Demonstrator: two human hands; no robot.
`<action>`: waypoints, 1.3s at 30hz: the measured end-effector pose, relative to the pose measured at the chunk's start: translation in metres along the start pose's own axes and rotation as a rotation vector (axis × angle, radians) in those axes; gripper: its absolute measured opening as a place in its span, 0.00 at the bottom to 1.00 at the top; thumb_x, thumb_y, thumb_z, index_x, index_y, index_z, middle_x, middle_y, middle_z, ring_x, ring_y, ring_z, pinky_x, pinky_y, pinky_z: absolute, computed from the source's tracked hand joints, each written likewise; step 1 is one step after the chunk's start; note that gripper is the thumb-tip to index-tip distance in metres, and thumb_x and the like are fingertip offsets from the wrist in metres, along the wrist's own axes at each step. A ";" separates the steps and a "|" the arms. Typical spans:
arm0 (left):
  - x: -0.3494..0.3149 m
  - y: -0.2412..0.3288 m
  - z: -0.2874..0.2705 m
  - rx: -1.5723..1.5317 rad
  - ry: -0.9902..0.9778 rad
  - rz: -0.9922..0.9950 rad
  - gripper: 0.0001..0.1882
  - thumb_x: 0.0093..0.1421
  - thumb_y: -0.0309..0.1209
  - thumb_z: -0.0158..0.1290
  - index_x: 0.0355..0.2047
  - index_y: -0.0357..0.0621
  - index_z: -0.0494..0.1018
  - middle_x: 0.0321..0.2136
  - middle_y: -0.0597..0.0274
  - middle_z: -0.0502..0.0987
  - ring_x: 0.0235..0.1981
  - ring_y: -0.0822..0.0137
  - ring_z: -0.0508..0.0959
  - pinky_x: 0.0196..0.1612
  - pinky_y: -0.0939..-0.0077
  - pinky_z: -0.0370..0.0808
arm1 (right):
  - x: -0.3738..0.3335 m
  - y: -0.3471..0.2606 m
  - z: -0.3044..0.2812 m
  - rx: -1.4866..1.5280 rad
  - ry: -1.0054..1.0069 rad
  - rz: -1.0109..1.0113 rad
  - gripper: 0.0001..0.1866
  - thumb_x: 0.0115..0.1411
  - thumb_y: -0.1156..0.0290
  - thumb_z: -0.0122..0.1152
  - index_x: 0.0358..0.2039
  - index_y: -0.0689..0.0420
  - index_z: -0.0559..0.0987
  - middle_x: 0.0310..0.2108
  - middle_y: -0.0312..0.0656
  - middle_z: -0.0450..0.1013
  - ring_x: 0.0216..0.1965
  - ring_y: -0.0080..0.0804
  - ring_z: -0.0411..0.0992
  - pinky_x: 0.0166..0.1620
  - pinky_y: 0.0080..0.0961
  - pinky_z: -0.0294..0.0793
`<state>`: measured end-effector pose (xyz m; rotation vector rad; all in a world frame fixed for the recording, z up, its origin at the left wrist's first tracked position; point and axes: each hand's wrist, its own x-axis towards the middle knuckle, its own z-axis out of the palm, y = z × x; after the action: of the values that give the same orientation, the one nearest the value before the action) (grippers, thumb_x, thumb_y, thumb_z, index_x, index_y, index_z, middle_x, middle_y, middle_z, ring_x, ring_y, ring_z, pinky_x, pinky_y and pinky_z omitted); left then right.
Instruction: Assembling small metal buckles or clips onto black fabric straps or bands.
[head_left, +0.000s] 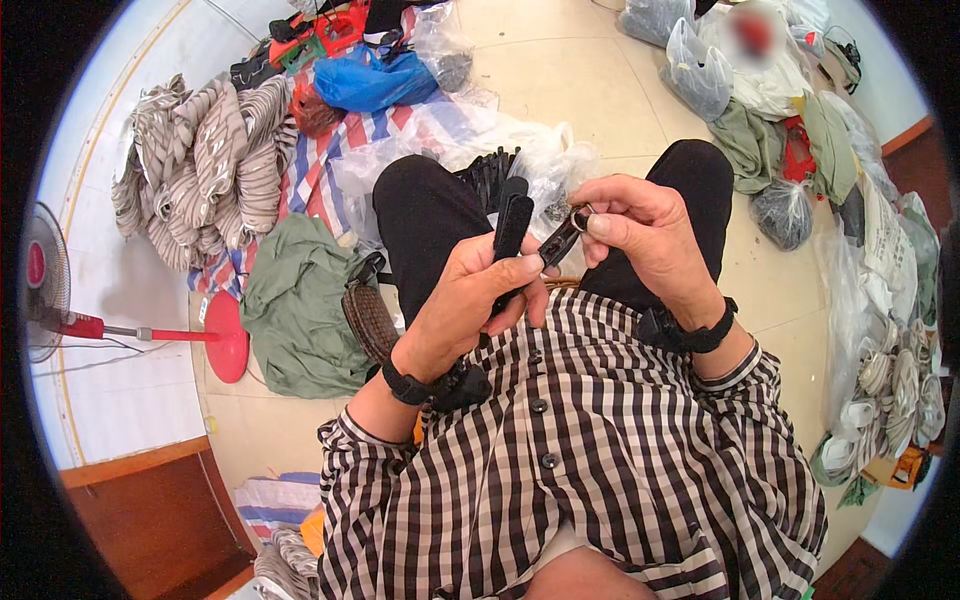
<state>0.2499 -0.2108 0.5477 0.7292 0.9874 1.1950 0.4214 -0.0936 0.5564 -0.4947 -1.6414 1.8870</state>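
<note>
Slanting up and rightward, the black strap (559,246) is gripped low by the left hand (478,278); its ring (580,217), apparently, is pinched by the nearer right hand (645,232).

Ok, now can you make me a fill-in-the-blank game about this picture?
1. The strap in the left hand is coloured ____.
2. The right hand pinches a small shiny ____ (it rhymes with "king").
3. The fan stands on the person's ____ side.
4. The crumpled cloth beside the fan's base is coloured ____.

Missing words: black; ring; left; green.
</note>
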 end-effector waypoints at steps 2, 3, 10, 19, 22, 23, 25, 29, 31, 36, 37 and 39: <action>0.000 0.000 -0.002 0.008 -0.055 0.019 0.09 0.61 0.33 0.45 0.35 0.40 0.68 0.16 0.56 0.73 0.07 0.81 0.59 0.10 0.90 0.51 | 0.000 0.000 -0.001 0.045 -0.024 0.023 0.09 0.55 0.77 0.56 0.37 0.65 0.76 0.24 0.36 0.71 0.24 0.18 0.69 0.30 0.15 0.70; 0.000 0.000 -0.002 0.006 -0.052 0.019 0.09 0.61 0.33 0.45 0.35 0.40 0.68 0.16 0.56 0.73 0.07 0.81 0.59 0.10 0.90 0.51 | 0.000 0.000 -0.002 0.046 -0.026 0.025 0.09 0.55 0.77 0.56 0.37 0.65 0.76 0.24 0.36 0.71 0.24 0.18 0.69 0.30 0.15 0.70; -0.001 0.004 0.001 -0.094 -0.144 -0.004 0.08 0.61 0.31 0.45 0.32 0.39 0.68 0.15 0.55 0.72 0.06 0.80 0.60 0.09 0.89 0.52 | -0.010 -0.005 0.009 -0.015 -0.058 0.077 0.12 0.52 0.77 0.60 0.38 0.64 0.76 0.24 0.31 0.70 0.24 0.12 0.67 0.28 0.08 0.66; 0.002 0.004 0.011 -0.178 -0.131 0.031 0.07 0.61 0.31 0.45 0.33 0.40 0.66 0.18 0.52 0.74 0.08 0.77 0.65 0.10 0.87 0.59 | -0.007 -0.017 0.007 -0.317 -0.145 -0.011 0.10 0.51 0.75 0.62 0.35 0.60 0.77 0.24 0.30 0.70 0.26 0.12 0.65 0.30 0.11 0.63; 0.007 -0.003 0.011 -0.169 -0.134 0.064 0.08 0.61 0.33 0.45 0.33 0.40 0.67 0.19 0.53 0.75 0.09 0.75 0.67 0.11 0.86 0.61 | -0.009 -0.012 0.008 -0.398 -0.126 -0.088 0.09 0.51 0.75 0.61 0.34 0.60 0.77 0.29 0.33 0.71 0.31 0.15 0.67 0.35 0.13 0.65; 0.008 -0.005 0.011 -0.157 -0.132 0.078 0.09 0.61 0.33 0.45 0.32 0.39 0.68 0.20 0.53 0.75 0.10 0.74 0.68 0.12 0.86 0.62 | -0.009 -0.006 0.006 -0.399 -0.126 -0.091 0.09 0.51 0.75 0.61 0.34 0.60 0.77 0.29 0.33 0.71 0.31 0.15 0.67 0.35 0.13 0.65; 0.009 -0.006 0.009 -0.103 -0.140 0.067 0.10 0.61 0.34 0.45 0.31 0.39 0.69 0.20 0.54 0.75 0.10 0.74 0.69 0.12 0.85 0.62 | -0.009 0.006 0.005 -0.368 -0.053 -0.268 0.09 0.52 0.75 0.60 0.35 0.61 0.76 0.33 0.36 0.71 0.36 0.19 0.68 0.40 0.15 0.66; 0.010 -0.008 0.003 -0.116 -0.104 -0.014 0.12 0.61 0.36 0.46 0.28 0.40 0.70 0.19 0.55 0.75 0.10 0.74 0.69 0.12 0.85 0.62 | -0.007 0.006 0.006 -0.147 -0.003 -0.171 0.10 0.52 0.75 0.60 0.35 0.62 0.75 0.35 0.37 0.71 0.39 0.21 0.69 0.43 0.17 0.66; 0.008 -0.006 0.002 -0.134 -0.147 0.014 0.11 0.61 0.35 0.45 0.29 0.39 0.70 0.19 0.56 0.75 0.11 0.75 0.69 0.12 0.87 0.62 | -0.008 0.000 0.010 -0.143 -0.023 -0.096 0.10 0.52 0.75 0.59 0.36 0.63 0.75 0.35 0.37 0.71 0.38 0.22 0.69 0.43 0.18 0.66; 0.008 -0.007 0.014 -0.117 -0.134 -0.007 0.11 0.61 0.35 0.46 0.29 0.39 0.70 0.18 0.57 0.74 0.09 0.74 0.68 0.10 0.87 0.58 | -0.005 -0.002 0.014 -0.200 -0.126 -0.181 0.09 0.53 0.77 0.57 0.36 0.63 0.74 0.33 0.38 0.71 0.36 0.21 0.69 0.39 0.16 0.67; 0.008 -0.007 0.017 -0.135 -0.109 -0.010 0.11 0.61 0.34 0.46 0.29 0.39 0.70 0.18 0.57 0.74 0.10 0.74 0.68 0.10 0.87 0.58 | -0.004 -0.005 0.014 -0.306 -0.140 -0.250 0.09 0.53 0.77 0.57 0.36 0.63 0.74 0.32 0.38 0.71 0.35 0.21 0.69 0.38 0.16 0.67; 0.010 -0.005 0.009 -0.105 -0.176 -0.007 0.11 0.63 0.33 0.42 0.33 0.39 0.70 0.23 0.57 0.76 0.17 0.74 0.74 0.14 0.88 0.65 | -0.004 -0.011 0.014 -0.413 -0.156 -0.319 0.09 0.53 0.78 0.56 0.36 0.63 0.74 0.30 0.38 0.71 0.34 0.21 0.69 0.36 0.16 0.68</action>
<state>0.2605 -0.2015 0.5448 0.7329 0.7755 1.1469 0.4172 -0.1061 0.5695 -0.2292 -2.0869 1.3876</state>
